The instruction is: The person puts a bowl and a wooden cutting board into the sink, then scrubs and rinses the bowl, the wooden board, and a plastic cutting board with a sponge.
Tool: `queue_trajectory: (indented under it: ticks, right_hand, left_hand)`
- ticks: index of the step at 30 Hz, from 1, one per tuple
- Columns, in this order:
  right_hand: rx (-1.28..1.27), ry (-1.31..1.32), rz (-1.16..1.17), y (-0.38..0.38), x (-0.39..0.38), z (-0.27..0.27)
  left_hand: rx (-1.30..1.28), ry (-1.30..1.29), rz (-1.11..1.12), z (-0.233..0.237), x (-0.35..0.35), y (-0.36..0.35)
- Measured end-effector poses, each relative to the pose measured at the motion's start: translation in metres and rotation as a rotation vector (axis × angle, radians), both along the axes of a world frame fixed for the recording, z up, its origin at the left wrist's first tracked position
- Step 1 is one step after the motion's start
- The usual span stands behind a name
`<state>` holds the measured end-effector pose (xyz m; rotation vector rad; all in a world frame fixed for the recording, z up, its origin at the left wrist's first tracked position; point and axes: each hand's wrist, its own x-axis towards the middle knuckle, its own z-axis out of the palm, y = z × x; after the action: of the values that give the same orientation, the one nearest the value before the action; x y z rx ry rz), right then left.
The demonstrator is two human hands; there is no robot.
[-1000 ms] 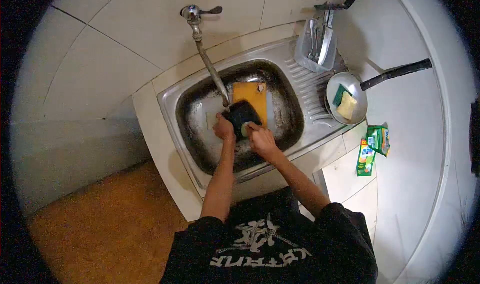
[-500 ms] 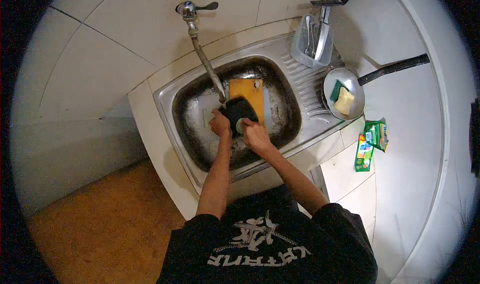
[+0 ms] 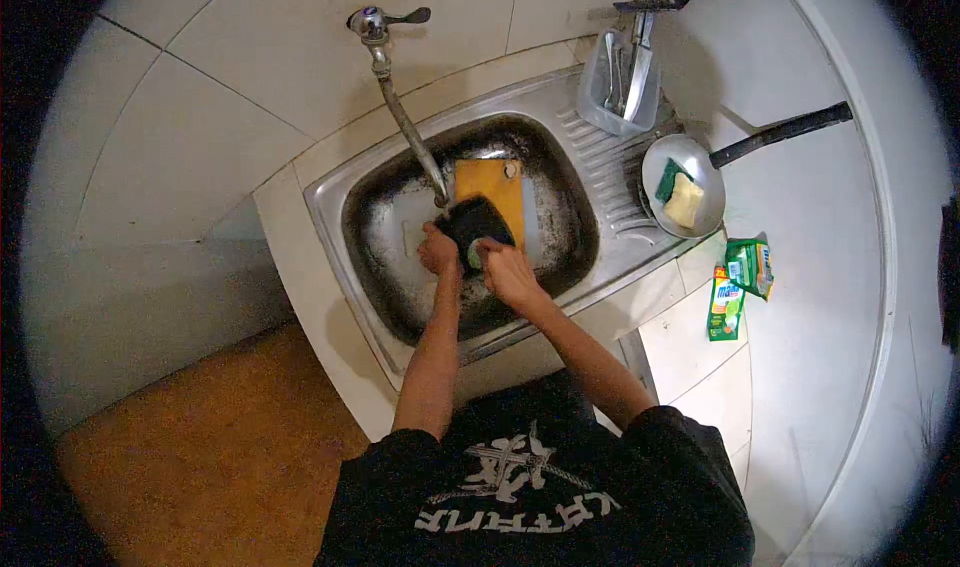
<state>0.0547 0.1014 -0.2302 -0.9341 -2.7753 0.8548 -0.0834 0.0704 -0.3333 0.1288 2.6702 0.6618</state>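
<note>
Inside the sink, under the faucet spout, my left hand [image 3: 437, 251] is closed on the left edge of a black, squarish dish-like object [image 3: 482, 217]. I cannot make out its exact kind. My right hand [image 3: 511, 275] is closed around a small pale-green piece [image 3: 474, 255], pressed against the black object's inner face; the fingers hide most of that piece. Behind the black object a yellow cutting board [image 3: 490, 179] lies in the basin, with a whitish board [image 3: 405, 212] partly showing beneath.
A chrome faucet [image 3: 412, 132] reaches over the stained steel sink [image 3: 575, 257]. On the ribbed drainboard stand a clear plastic container [image 3: 605, 107] with knives and cutlery, and a pan [image 3: 655, 207] holding a green-and-yellow sponge [image 3: 683, 199]. Green dish soap packets [image 3: 727, 305] lie at the right.
Both hands stay at the black object, the right hand with the pale-green piece shifting slightly left. The whole view has moved a little. Grips look the same.
</note>
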Motion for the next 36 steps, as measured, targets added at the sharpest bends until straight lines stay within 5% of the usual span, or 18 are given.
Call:
queue_trajectory:
  ticks: [2, 5, 7, 10, 12, 14, 16, 20, 23, 25, 29, 32, 34, 36]
  right_hand:
    - [0.011, 0.0, -0.015, 0.001, -0.007, -0.012]
    - [-0.006, 0.04, -0.028, 0.001, -0.002, -0.013]
    - [-0.039, 0.08, -0.01, -0.004, 0.003, -0.003]
    - [-0.007, 0.03, 0.053, -0.007, 0.011, -0.004]
    - [0.089, 0.188, -0.072, -0.012, 0.01, -0.044]
    - [0.0, 0.101, -0.061, -0.002, 0.0, -0.018]
    - [-0.08, 0.02, -0.059, 0.005, -0.003, 0.009]
    - [-0.104, 0.092, 0.001, -0.003, 0.004, 0.018]
    - [-0.089, 0.075, -0.023, 0.002, 0.001, 0.0]
    - [-0.076, 0.115, -0.052, 0.0, -0.004, -0.006]
    - [0.055, 0.191, -0.034, -0.005, 0.0, -0.002]
    - [0.002, 0.187, -0.095, -0.003, -0.006, -0.001]
    - [-0.064, 0.16, -0.138, 0.002, -0.014, -0.009]
    - [0.076, 0.28, -0.21, 0.005, -0.02, -0.023]
  left_hand:
    - [-0.069, 0.156, -0.14, 0.0, 0.0, -0.001]
    - [-0.087, -0.077, -0.152, 0.019, -0.007, 0.006]
    - [0.057, -0.436, 0.343, 0.024, -0.014, 0.012]
    - [-0.014, -0.15, 0.019, 0.0, -0.007, 0.0]
    - [-0.022, -0.162, 0.028, 0.002, -0.007, 0.001]
    - [-0.019, -0.176, 0.049, 0.024, -0.003, 0.005]
    - [-0.182, -0.056, -0.19, 0.048, 0.001, 0.011]
    - [-0.094, -0.164, -0.043, -0.02, -0.011, 0.002]
    - [-0.106, 0.0, -0.235, -0.017, -0.006, -0.003]
    - [0.117, -0.288, 0.269, 0.05, 0.001, 0.01]
    - [-0.05, -0.153, 0.047, 0.035, -0.003, 0.011]
    - [0.112, -0.301, 0.343, 0.046, 0.002, 0.008]
    - [-0.064, -0.071, -0.055, 0.023, 0.0, 0.002]
    - [0.02, -0.168, 0.141, 0.031, -0.001, 0.006]
